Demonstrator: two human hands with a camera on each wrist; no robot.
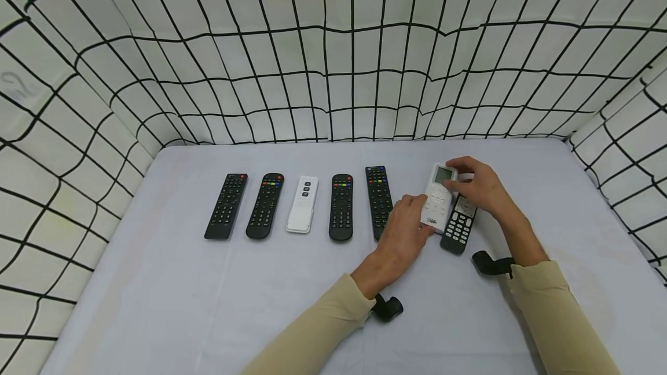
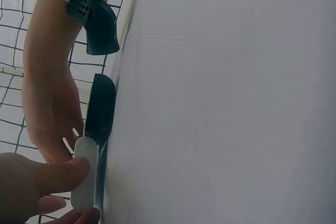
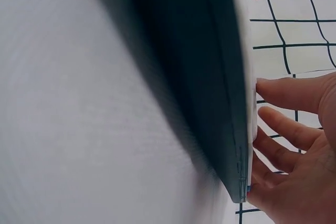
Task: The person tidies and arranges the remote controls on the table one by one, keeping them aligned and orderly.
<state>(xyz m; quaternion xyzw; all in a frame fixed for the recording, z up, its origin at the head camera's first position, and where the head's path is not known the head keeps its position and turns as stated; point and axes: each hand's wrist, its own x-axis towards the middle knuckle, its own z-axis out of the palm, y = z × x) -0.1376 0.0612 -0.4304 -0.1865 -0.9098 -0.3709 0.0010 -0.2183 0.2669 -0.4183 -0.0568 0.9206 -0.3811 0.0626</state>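
Observation:
My left hand (image 1: 400,239) holds the lower part of a white remote control (image 1: 436,204) with a small grey screen. In the left wrist view its thumb presses the edge of this white remote (image 2: 85,182). My right hand (image 1: 482,185) pinches the screen end, thumb beside the display. A black remote with pale buttons (image 1: 457,230) lies close against the right side of the white one, its upper end hidden under my right hand. From the right wrist view, the dark remote body (image 3: 210,77) fills the foreground, and the right fingers (image 3: 286,129) reach the pale surface behind it.
Left of my hands, a row lies on the white table (image 1: 260,305): a black remote (image 1: 226,207), a rounded black remote (image 1: 264,206), a white remote (image 1: 302,204), another rounded black remote (image 1: 341,207) and a long black remote (image 1: 378,195). Black netting (image 1: 333,77) surrounds the table.

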